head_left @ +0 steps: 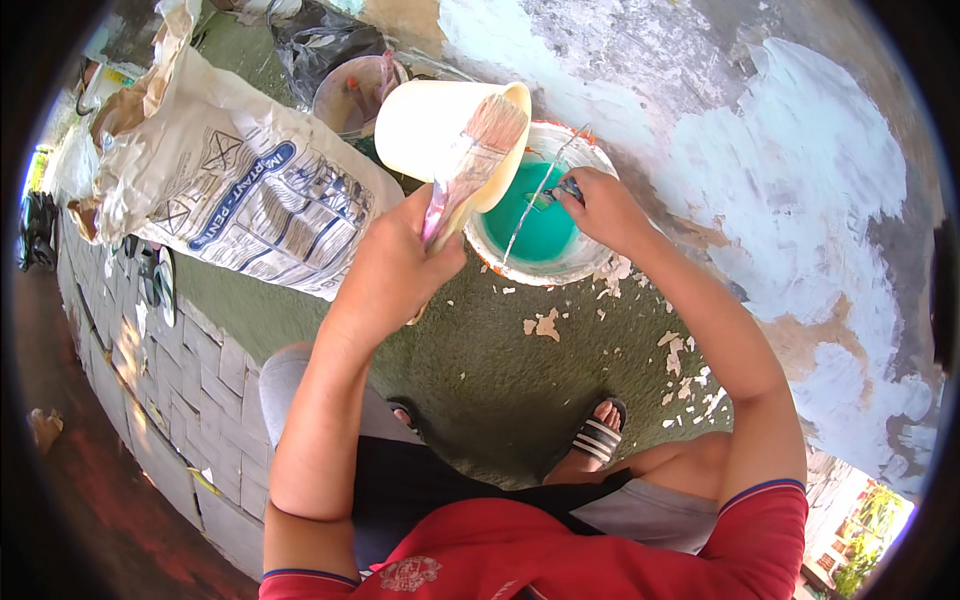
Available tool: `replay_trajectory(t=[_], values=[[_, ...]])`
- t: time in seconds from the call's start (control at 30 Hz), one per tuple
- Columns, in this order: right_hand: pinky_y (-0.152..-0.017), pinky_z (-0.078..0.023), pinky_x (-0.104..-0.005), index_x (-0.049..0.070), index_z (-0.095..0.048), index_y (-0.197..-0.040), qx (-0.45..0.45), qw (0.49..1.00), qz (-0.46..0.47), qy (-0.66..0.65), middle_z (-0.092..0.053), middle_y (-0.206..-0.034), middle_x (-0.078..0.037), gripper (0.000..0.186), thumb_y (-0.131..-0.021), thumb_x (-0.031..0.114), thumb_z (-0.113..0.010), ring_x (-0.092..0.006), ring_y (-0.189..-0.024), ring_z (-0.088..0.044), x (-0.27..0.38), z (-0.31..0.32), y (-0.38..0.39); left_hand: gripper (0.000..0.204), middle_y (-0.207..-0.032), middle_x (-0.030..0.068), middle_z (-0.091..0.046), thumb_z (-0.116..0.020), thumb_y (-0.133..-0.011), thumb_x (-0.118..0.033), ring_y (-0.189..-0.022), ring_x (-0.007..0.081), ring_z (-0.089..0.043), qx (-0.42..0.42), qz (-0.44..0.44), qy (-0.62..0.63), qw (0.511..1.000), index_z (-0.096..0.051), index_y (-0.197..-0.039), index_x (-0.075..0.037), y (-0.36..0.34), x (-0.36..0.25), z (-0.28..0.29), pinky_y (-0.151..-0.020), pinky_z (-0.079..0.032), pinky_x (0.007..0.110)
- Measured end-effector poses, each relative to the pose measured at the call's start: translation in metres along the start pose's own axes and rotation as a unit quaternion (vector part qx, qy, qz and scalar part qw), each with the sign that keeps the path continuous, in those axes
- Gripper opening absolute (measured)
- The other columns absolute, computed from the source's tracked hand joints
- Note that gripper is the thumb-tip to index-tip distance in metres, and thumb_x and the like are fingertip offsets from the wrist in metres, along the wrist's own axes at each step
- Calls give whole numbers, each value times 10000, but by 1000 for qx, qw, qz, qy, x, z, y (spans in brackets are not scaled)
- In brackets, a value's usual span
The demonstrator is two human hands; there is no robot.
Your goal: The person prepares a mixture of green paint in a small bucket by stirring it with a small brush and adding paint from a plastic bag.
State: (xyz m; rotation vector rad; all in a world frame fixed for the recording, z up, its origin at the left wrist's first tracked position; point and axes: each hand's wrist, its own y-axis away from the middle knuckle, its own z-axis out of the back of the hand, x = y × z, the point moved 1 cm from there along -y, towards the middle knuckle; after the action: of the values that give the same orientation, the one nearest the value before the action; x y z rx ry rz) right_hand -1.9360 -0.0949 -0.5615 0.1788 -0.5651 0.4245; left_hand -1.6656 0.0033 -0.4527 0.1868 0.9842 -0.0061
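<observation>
My left hand [395,262] is closed round a wide paintbrush [462,178], its bristles pointing up and away from me. The same hand grips a cream plastic pitcher [415,122], tilted over the left rim of a white bucket [535,276]. Turquoise paint [525,236] fills the lower part of that bucket, and its wire handle [528,210] crosses the opening. Over the paint, my right hand [605,208] pinches a small dark-handled tool [568,187]. Its far end is smeared with paint, so I cannot make out its kind.
A large paper sack [270,190] lies to the left. Behind it are a dirty round tub [345,98] and a black plastic bag [318,45]. A patchy pale-blue wall [790,170] rises at the right. Paint flakes [545,325] litter the green floor [470,380] between my sandalled feet and the bucket.
</observation>
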Motion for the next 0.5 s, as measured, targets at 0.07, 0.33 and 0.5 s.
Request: replay_trajectory(t=[0.07, 0.33, 0.5], values=[[-790, -503, -468, -47, -650, -980, 4, 1000, -9, -1, -663, -962, -229, 272, -911, 215, -636, -400, -879, -643, 3, 1, -1, 359, -932, 250, -654, -661, -826, -115, -862, 412, -645, -19, -23, 18, 999, -581, -1159, -8, 2, -3, -2, -781, -499, 417], [-802, -499, -479, -48, -630, -973, 9, 1000, -16, 17, -649, -963, -241, 289, -913, 235, -630, -406, -897, -633, -4, -1, -5, 319, -906, 248, -641, -653, -822, -86, -849, 405, -644, -9, -26, 3, 1000, -581, -1121, -1, 3, -4, -7, -769, -497, 419], [-804, -500, -480, -48, -630, -968, -1, 1000, -14, 7, -653, -968, -234, 293, -918, 241, -627, -403, -897, -635, 1, -3, -5, 314, -891, 236, -639, -655, -825, -87, -815, 374, -640, -7, -37, 22, 999, -579, -1115, 8, 4, 0, -9, -764, -496, 409]])
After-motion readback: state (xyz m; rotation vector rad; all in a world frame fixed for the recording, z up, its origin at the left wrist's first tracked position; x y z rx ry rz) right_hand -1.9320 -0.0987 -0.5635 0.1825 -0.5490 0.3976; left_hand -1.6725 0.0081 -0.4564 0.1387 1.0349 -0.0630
